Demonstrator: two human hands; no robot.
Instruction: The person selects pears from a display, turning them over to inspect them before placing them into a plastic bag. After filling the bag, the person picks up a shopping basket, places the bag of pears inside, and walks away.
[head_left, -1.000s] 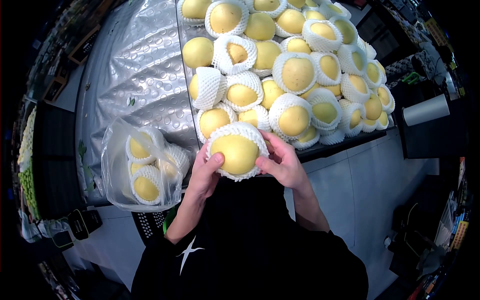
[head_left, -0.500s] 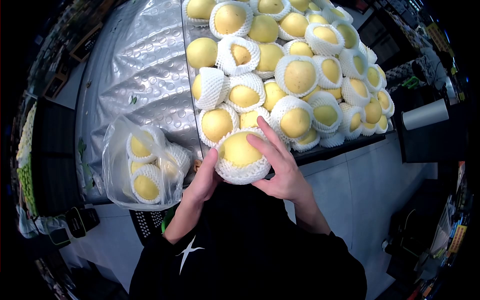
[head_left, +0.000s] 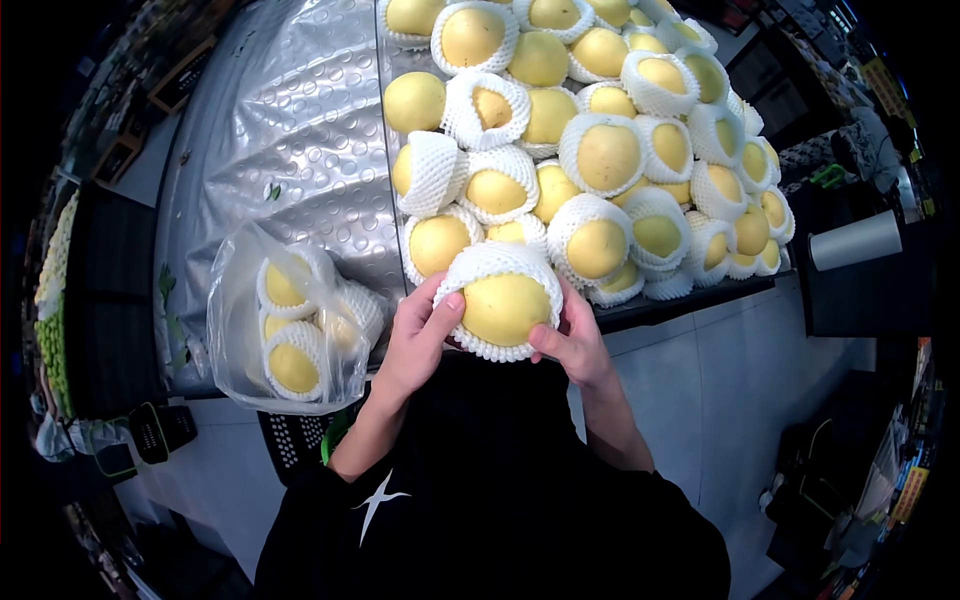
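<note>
A round yellow fruit (head_left: 507,308) in a white foam net is held in front of my chest between both hands. My left hand (head_left: 425,335) grips its left side, thumb on the net's edge. My right hand (head_left: 575,342) grips the right side, with the thumb on the yellow skin. Just beyond lies a large pile of similar netted fruits (head_left: 607,157). To the left, a clear plastic bag (head_left: 235,330) holds several netted fruits.
Silvery bubble-patterned sheeting (head_left: 310,130) covers the stand left of the pile. A bare yellow fruit (head_left: 414,102) sits at the pile's left edge. A white roll (head_left: 855,240) lies on a dark surface at the right. Below is a perforated black basket (head_left: 290,440).
The held fruit has turned and its net opening now faces me. My right fingers have moved from its top to its right side, and my left thumb now rests on its front.
</note>
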